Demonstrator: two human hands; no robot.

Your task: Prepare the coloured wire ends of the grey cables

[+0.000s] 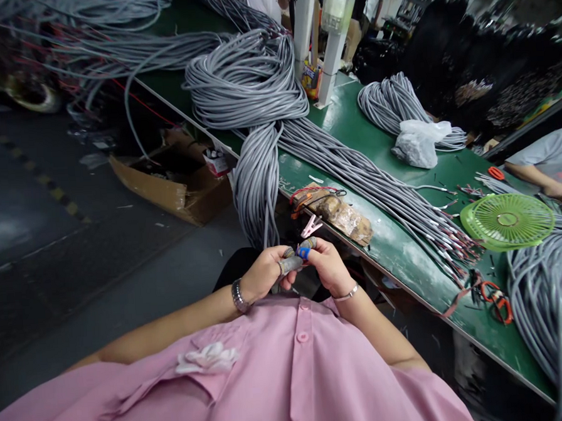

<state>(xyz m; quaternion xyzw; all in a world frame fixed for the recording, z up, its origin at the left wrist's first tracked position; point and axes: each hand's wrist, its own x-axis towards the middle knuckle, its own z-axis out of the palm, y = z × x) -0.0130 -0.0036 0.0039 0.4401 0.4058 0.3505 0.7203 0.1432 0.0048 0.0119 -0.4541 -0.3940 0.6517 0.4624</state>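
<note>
My left hand (264,274) and my right hand (330,267) meet in front of my chest, at the near edge of the green table (302,168). Grey coverings wrap some fingertips, and a blue band (304,252) sits at my right thumb. Both hands are closed in a pinch; whatever lies between the fingers is too small and hidden to name. Just beyond them is a pink clip (311,226), beside a tape-wrapped block (340,212) on the table edge. A bundle of grey cables (257,186) hangs over the edge close to my left hand.
Coiled grey cables (248,80) and a long cable row (354,175) cover much of the table. Right lie a green fan (507,220) and orange-handled scissors (497,301). A cardboard box (176,184) stands on the floor at left. Another person's arm (538,178) reaches in at far right.
</note>
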